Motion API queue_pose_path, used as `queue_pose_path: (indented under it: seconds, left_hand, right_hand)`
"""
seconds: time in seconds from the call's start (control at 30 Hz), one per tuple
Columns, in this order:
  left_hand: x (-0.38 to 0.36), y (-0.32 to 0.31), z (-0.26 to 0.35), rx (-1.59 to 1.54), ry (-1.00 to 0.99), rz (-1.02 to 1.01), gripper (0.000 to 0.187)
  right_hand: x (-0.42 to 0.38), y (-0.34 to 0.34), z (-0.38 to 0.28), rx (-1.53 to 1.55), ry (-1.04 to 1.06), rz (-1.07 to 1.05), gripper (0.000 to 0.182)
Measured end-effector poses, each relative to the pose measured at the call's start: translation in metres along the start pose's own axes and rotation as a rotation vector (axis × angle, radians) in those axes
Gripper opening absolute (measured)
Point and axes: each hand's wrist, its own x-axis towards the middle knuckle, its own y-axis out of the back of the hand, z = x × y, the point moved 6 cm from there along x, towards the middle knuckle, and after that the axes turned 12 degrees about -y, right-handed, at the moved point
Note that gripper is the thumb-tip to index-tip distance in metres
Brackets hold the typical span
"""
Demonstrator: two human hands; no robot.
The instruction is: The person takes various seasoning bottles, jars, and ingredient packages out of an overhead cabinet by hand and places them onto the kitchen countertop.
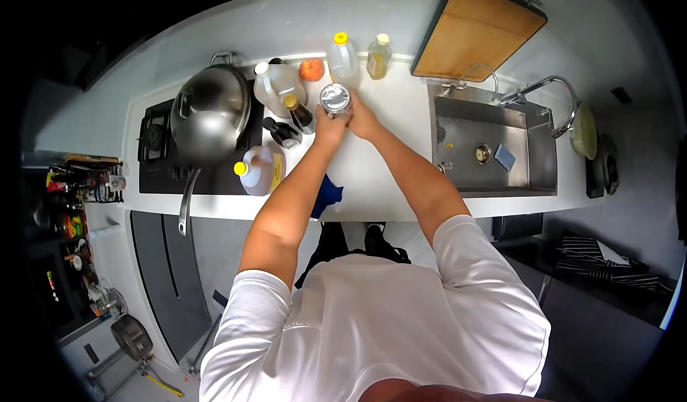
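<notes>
A jar with a shiny silver lid stands upright between my two hands over the counter. My left hand wraps its near left side. My right hand closes round its right side. The fingers are partly hidden by the jar and the wrists. Just left of the jar are a dark bottle with a gold cap and a dark bottle with a black cap. Behind it rises a yellow-capped bottle, with a peach to its left.
A white-capped jug and a yellow-capped jug stand at left. A lidded wok sits on the stove, its handle over the counter edge. Right are a sink and leaning cutting board. A blue cloth lies in front.
</notes>
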Motion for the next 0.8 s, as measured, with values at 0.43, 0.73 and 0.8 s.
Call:
queue_pose_path:
  seconds: [0.43,0.73,0.8]
  left_hand:
    - [-0.106,-0.081,0.367,0.0,-0.642,-0.699,0.029]
    - [-0.218,-0.119,0.639,0.008,-1.37,-0.704,0.036]
    - [-0.213,-0.136,0.656,-0.001,-1.379,-0.714,0.037]
  right_hand:
    - [-0.201,0.218,-0.32,-0.883,0.161,0.38,0.025]
    - [-0.382,0.405,-0.571,-1.45,0.756,1.76,0.074]
    - [-0.379,0.445,-0.584,-1.46,0.617,1.674,0.071]
